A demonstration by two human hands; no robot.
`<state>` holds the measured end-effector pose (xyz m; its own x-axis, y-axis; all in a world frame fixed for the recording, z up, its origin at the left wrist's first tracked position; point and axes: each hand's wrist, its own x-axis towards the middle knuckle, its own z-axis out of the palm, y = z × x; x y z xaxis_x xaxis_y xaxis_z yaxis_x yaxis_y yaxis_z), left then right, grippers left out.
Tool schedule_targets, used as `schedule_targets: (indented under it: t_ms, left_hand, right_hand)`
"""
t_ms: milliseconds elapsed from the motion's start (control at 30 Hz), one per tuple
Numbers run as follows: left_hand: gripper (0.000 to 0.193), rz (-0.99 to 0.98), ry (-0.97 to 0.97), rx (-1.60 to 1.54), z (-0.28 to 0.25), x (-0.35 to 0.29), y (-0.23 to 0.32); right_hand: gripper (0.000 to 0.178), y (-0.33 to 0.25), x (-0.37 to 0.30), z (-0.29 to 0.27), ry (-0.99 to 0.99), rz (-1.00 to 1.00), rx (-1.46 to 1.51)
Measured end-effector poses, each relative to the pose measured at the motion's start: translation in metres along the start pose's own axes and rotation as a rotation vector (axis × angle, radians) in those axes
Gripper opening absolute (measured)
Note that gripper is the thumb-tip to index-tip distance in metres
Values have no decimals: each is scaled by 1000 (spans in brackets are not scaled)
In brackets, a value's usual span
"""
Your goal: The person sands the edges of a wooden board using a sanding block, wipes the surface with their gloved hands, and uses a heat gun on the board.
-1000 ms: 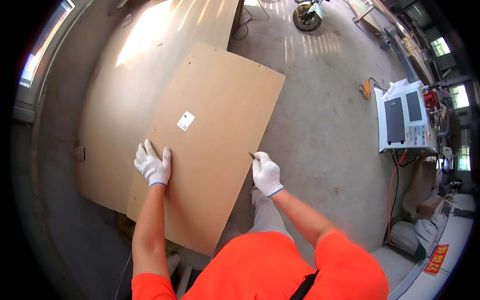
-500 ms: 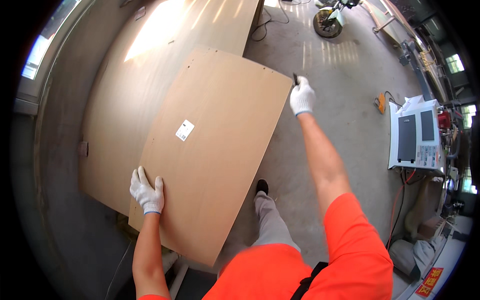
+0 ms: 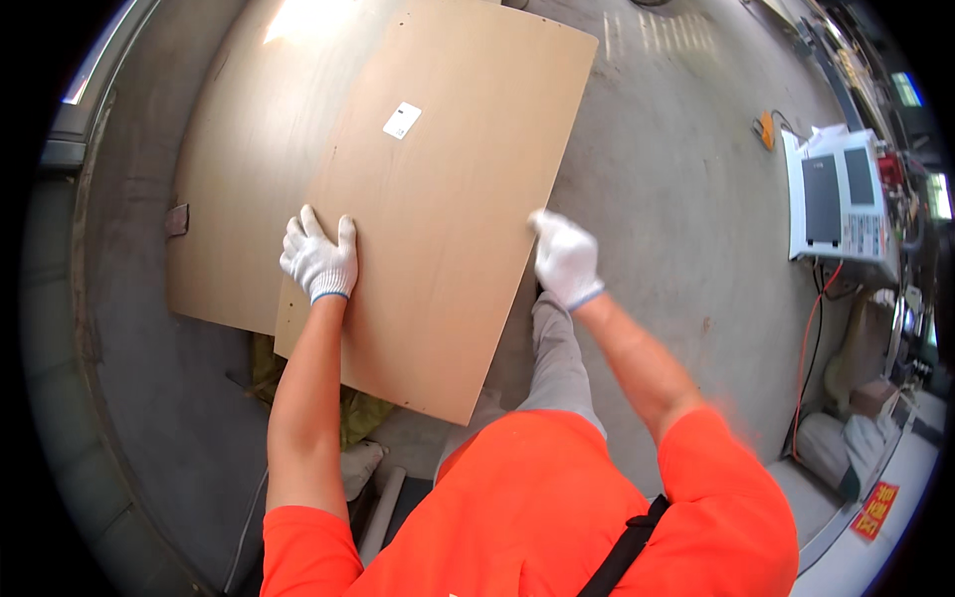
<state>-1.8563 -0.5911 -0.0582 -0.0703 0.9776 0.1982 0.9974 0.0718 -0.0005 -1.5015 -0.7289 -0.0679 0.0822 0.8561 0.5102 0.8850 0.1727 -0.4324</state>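
A light-brown wooden panel point(image 3: 438, 249) lies in front of me, turned at an angle, with a white label point(image 3: 402, 120) on its face and small holes near its corners. My left hand point(image 3: 320, 257), in a white knit glove, rests on it near the left edge with its fingers spread. Along the panel's right edge is my right hand point(image 3: 567, 261), also gloved, slightly blurred and closed. What it holds is hidden by the fingers. A larger wooden panel point(image 3: 234, 199) lies underneath, showing on the left side.
A white and grey machine point(image 3: 841, 199) stands on the floor at right, with cables and an orange pedal point(image 3: 764, 130) beside it. A small brown block point(image 3: 177, 220) sits at the lower panel's left edge. Greenish cloth point(image 3: 363, 418) shows below the panels.
My right hand has come from the panel's far right corner down its right edge towards me; a small dark thing showed in it before. My left hand stays spread on the panel. My view has shifted.
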Motion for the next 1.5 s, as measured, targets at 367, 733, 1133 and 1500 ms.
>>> schedule_targets:
  t_ms: [367, 733, 1133, 1500]
  left_hand:
    - [80, -3, 6, 7, 5, -6, -6]
    - [74, 38, 23, -19, -6, -11, -7]
    - [75, 42, 35, -47, -4, -7, -3]
    - [79, -29, -35, 3, -2, -5, -2]
  right_hand:
    - [18, -137, -128, -60, -322, -19, 135]
    - [30, 191, 209, 15, -42, 395, -519]
    - [17, 101, 101, 17, -53, -73, -412]
    - [6, -250, -225, -73, -568, -103, 238]
